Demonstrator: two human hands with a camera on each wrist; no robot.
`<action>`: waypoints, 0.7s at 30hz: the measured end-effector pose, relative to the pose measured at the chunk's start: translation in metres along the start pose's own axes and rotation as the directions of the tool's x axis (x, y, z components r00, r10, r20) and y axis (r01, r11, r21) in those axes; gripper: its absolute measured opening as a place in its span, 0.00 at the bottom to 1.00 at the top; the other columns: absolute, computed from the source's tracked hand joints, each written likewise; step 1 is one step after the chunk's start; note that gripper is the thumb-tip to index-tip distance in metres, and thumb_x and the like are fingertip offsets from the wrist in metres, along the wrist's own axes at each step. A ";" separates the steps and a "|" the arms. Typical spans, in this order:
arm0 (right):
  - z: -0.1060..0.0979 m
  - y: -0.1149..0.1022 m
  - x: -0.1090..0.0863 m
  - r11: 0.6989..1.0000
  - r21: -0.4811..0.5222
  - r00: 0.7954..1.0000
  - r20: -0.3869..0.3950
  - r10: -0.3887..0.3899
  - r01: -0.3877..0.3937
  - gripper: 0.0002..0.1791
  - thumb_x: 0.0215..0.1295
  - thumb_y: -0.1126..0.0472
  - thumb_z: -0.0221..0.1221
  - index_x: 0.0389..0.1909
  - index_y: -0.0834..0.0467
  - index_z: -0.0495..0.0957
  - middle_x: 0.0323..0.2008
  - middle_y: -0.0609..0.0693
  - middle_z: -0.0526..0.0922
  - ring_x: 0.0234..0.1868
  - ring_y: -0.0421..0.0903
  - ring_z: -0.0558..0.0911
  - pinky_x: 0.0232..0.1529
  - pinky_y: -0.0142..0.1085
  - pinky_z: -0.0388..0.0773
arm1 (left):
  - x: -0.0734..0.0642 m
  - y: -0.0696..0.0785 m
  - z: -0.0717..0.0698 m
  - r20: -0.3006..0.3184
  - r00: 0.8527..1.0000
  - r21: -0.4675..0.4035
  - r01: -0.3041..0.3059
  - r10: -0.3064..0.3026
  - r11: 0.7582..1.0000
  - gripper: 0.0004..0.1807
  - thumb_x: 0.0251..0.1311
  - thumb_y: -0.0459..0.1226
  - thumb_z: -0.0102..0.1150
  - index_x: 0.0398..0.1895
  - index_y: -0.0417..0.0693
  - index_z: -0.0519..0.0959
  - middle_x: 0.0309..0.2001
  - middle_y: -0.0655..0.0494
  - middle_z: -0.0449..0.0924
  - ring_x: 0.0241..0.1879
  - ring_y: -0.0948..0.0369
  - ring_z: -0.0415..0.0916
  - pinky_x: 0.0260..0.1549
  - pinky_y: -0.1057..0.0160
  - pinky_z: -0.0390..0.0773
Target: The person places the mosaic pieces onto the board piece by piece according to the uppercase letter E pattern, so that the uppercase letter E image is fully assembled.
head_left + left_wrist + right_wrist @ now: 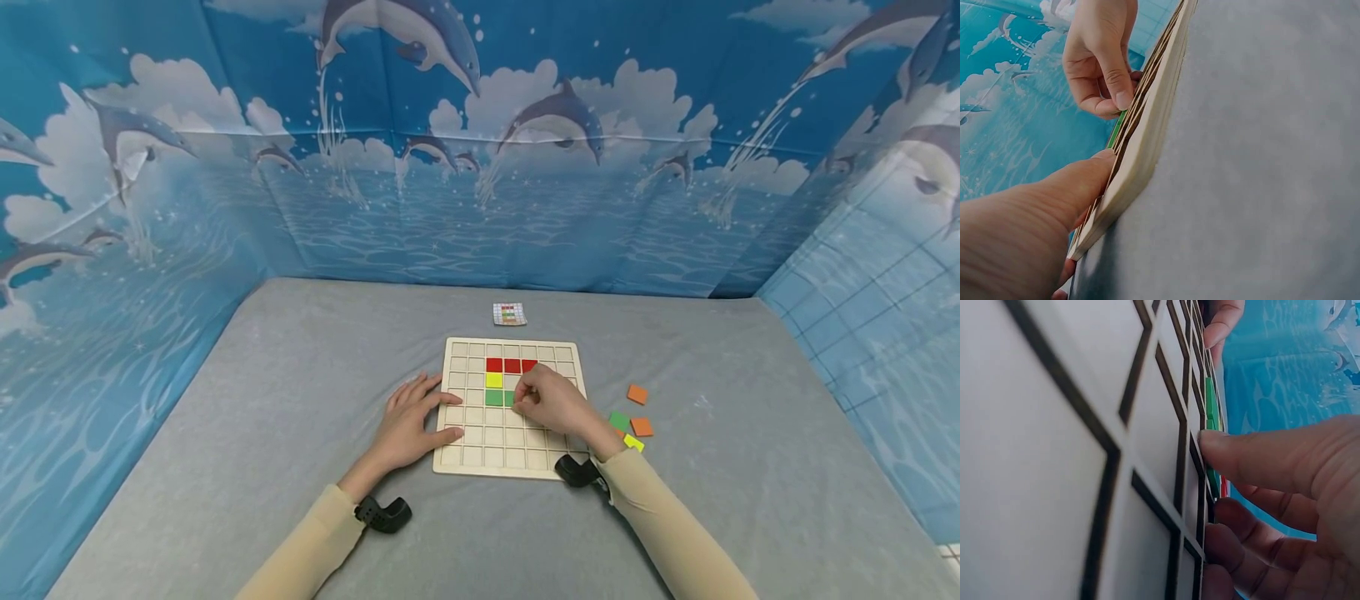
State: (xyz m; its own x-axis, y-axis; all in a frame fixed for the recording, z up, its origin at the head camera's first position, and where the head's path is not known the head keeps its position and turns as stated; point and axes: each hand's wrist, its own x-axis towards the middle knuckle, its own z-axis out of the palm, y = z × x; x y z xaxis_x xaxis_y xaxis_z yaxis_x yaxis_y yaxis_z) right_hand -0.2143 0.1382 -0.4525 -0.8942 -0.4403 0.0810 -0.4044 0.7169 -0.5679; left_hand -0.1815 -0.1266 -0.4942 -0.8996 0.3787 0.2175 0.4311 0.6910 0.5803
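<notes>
Beige sleeves are right up front, left hand spread pretty wide at a wooden board, right hand pinching a green tile against it, grey cloth around those fingers, blue dolphin curtains beyond.
</notes>
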 end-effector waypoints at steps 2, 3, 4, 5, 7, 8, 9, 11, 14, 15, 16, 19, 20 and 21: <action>0.000 0.000 -0.001 1.000 -0.010 1.000 0.009 -0.003 0.003 0.08 0.54 0.65 0.67 0.23 0.52 0.77 0.28 0.47 0.70 0.27 0.43 0.67 0.28 0.36 0.66 | 0.000 0.000 0.000 0.002 1.000 -0.002 -0.002 0.002 1.000 0.23 0.54 0.54 0.65 0.53 0.61 0.77 0.70 0.47 0.58 0.71 0.47 0.45 0.63 0.44 0.42; 0.000 0.000 -0.001 1.000 -0.014 1.000 0.013 -0.003 0.003 0.08 0.54 0.65 0.67 0.24 0.52 0.77 0.28 0.47 0.69 0.27 0.43 0.67 0.28 0.36 0.66 | 0.000 0.000 0.000 0.003 1.000 -0.003 -0.002 0.002 1.000 0.23 0.55 0.54 0.65 0.53 0.61 0.77 0.70 0.47 0.58 0.71 0.47 0.45 0.63 0.43 0.42; 0.000 0.000 -0.002 1.000 -0.017 1.000 0.015 -0.003 0.004 0.08 0.54 0.64 0.67 0.24 0.52 0.76 0.28 0.47 0.69 0.27 0.43 0.67 0.28 0.36 0.66 | 0.000 0.000 0.000 0.005 1.000 -0.004 -0.003 0.003 1.000 0.23 0.55 0.54 0.65 0.53 0.61 0.77 0.70 0.47 0.58 0.71 0.47 0.45 0.63 0.43 0.42; 0.000 0.000 -0.003 1.000 -0.016 1.000 0.017 -0.004 0.004 0.08 0.54 0.64 0.67 0.25 0.52 0.76 0.28 0.48 0.69 0.27 0.43 0.67 0.28 0.36 0.66 | 0.000 0.000 0.001 0.006 1.000 -0.006 -0.004 0.005 1.000 0.23 0.55 0.54 0.65 0.53 0.61 0.77 0.70 0.47 0.58 0.71 0.47 0.45 0.63 0.43 0.42; 0.000 0.001 -0.005 1.000 -0.017 1.000 0.019 -0.010 0.010 0.08 0.55 0.64 0.67 0.26 0.52 0.76 0.29 0.48 0.69 0.27 0.43 0.67 0.28 0.36 0.66 | 0.000 0.000 0.001 0.006 1.000 -0.008 -0.008 0.008 1.000 0.23 0.55 0.55 0.64 0.52 0.61 0.77 0.70 0.47 0.58 0.71 0.46 0.44 0.63 0.43 0.42; 0.000 0.001 -0.007 1.000 -0.017 1.000 0.021 -0.015 0.016 0.08 0.55 0.64 0.67 0.26 0.52 0.76 0.28 0.47 0.69 0.26 0.42 0.67 0.28 0.36 0.65 | -0.001 -0.001 0.002 0.006 1.000 -0.010 -0.009 0.009 1.000 0.23 0.55 0.55 0.64 0.52 0.61 0.77 0.70 0.47 0.58 0.71 0.46 0.44 0.63 0.43 0.42; -0.001 0.001 -0.008 1.000 -0.013 1.000 0.023 -0.021 0.022 0.08 0.55 0.64 0.67 0.27 0.52 0.76 0.28 0.47 0.69 0.26 0.42 0.67 0.28 0.36 0.66 | -0.001 -0.001 0.002 0.006 1.000 -0.009 -0.008 0.008 1.000 0.23 0.55 0.55 0.64 0.53 0.61 0.77 0.70 0.47 0.58 0.71 0.47 0.44 0.63 0.43 0.42; -0.002 0.001 -0.009 0.999 -0.006 0.999 0.027 -0.035 0.035 0.07 0.56 0.64 0.67 0.28 0.53 0.77 0.28 0.47 0.69 0.26 0.42 0.67 0.28 0.36 0.66 | -0.001 -0.001 0.002 0.005 1.000 -0.011 -0.008 0.008 1.000 0.23 0.55 0.55 0.64 0.52 0.61 0.77 0.70 0.47 0.57 0.71 0.47 0.44 0.63 0.43 0.42; -0.005 0.002 -0.012 0.999 0.010 0.998 0.033 -0.052 0.052 0.06 0.57 0.64 0.66 0.29 0.53 0.77 0.28 0.45 0.71 0.26 0.41 0.68 0.28 0.36 0.67 | -0.001 0.000 0.001 0.000 1.000 -0.011 -0.009 0.009 1.000 0.23 0.55 0.55 0.64 0.52 0.62 0.77 0.70 0.47 0.57 0.71 0.47 0.44 0.63 0.43 0.42; -0.006 0.001 -0.013 0.998 0.018 0.998 0.031 -0.059 0.059 0.06 0.57 0.64 0.66 0.29 0.53 0.77 0.28 0.44 0.72 0.26 0.41 0.69 0.28 0.36 0.68 | -0.001 0.000 0.001 -0.003 1.000 -0.009 -0.009 0.009 1.000 0.23 0.54 0.55 0.64 0.52 0.62 0.77 0.70 0.47 0.58 0.71 0.47 0.44 0.63 0.43 0.42; -0.007 0.001 -0.014 0.997 0.025 0.997 0.028 -0.068 0.068 0.06 0.57 0.64 0.66 0.30 0.53 0.78 0.28 0.43 0.73 0.27 0.41 0.70 0.29 0.36 0.69 | -0.001 0.000 0.001 -0.006 1.000 -0.010 -0.011 0.011 1.000 0.22 0.54 0.55 0.64 0.52 0.62 0.77 0.70 0.47 0.58 0.71 0.46 0.44 0.63 0.42 0.42; -0.012 0.002 -0.016 0.994 0.048 0.995 0.009 -0.103 0.102 0.05 0.59 0.64 0.65 0.30 0.53 0.78 0.28 0.42 0.75 0.27 0.39 0.72 0.29 0.35 0.71 | -0.001 0.000 0.001 -0.010 1.000 -0.008 -0.012 0.012 1.000 0.22 0.54 0.55 0.65 0.52 0.62 0.77 0.69 0.47 0.58 0.71 0.46 0.44 0.63 0.43 0.42; -0.014 0.003 -0.018 0.992 0.055 0.993 0.003 -0.114 0.114 0.04 0.59 0.64 0.65 0.30 0.54 0.78 0.29 0.42 0.76 0.28 0.39 0.73 0.29 0.35 0.72 | -0.001 0.000 0.001 -0.010 1.000 -0.008 -0.013 0.013 1.000 0.23 0.54 0.55 0.65 0.52 0.62 0.77 0.69 0.47 0.58 0.71 0.46 0.44 0.63 0.43 0.42; -0.016 0.004 -0.019 0.990 0.067 0.993 -0.003 -0.122 0.122 0.04 0.60 0.64 0.65 0.30 0.54 0.79 0.29 0.42 0.76 0.28 0.39 0.74 0.29 0.35 0.72 | -0.001 0.000 0.001 -0.011 1.000 -0.008 -0.013 0.013 1.000 0.23 0.54 0.55 0.65 0.52 0.61 0.77 0.69 0.47 0.58 0.71 0.46 0.45 0.63 0.43 0.42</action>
State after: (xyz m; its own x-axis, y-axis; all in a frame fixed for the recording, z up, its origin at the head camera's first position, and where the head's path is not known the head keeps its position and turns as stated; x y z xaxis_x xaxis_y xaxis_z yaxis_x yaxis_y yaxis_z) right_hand -0.2022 0.1582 -0.4435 -0.8389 -0.5226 0.1520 -0.4965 0.6205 -0.6070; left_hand -0.1804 -0.1265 -0.4954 -0.8948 0.3809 0.2331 0.4420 0.6812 0.5837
